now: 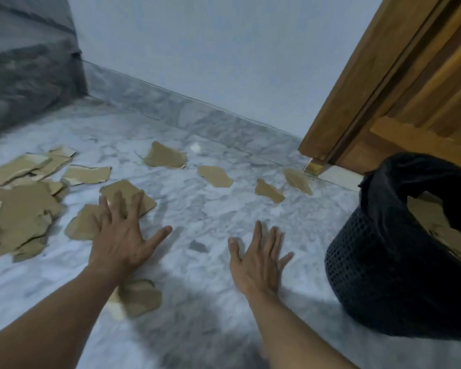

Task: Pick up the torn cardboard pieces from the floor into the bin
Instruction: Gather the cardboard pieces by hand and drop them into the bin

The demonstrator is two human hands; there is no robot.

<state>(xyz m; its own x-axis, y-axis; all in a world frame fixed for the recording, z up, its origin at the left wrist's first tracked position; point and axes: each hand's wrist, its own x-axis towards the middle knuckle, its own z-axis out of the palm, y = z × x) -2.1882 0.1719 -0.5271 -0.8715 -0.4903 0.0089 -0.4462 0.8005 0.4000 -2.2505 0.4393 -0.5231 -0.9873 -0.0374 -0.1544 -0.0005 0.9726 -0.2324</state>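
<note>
Now, left hand (121, 242): spread wide over a cardboard piece (129, 188)
Right hand (256, 265): spread wide, holding nothing
Bin (370, 265): near right

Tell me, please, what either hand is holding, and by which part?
Nothing is held: the left hand spreads open over a cardboard piece; the right hand is open.

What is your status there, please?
Left hand open over torn brown cardboard pieces. Right hand open, empty. Black mesh bin at right, nothing blocking.
</note>
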